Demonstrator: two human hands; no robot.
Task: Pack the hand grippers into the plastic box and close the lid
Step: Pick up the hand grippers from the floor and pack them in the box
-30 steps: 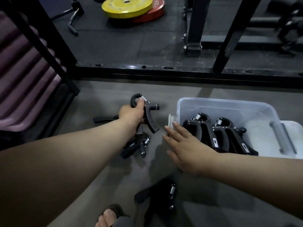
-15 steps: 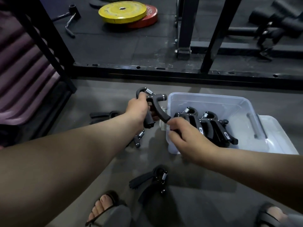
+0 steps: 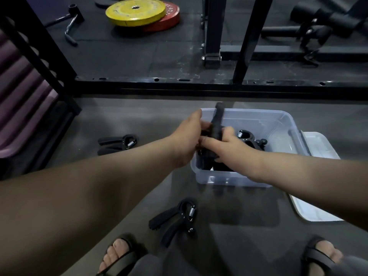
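hand gripper (image 3: 217, 124) moved over plastic box (image 3: 258, 114) | left grip (image 3: 187, 141), right grip (image 3: 226, 145) both curled round it

Yellow weight plate (image 3: 135, 11) lying partly on red plate (image 3: 169, 19), black rubber floor (image 3: 119, 56), rack uprights (image 3: 212, 30), purple pads (image 3: 22, 108) far left, sandals (image 3: 122, 257) at bottom

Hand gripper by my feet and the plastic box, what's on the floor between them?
Nothing: in the head view only bare grey floor separates that hand gripper from the plastic box.

Black hand grippers (image 3: 250, 139) — clear plastic box (image 3: 258, 120).
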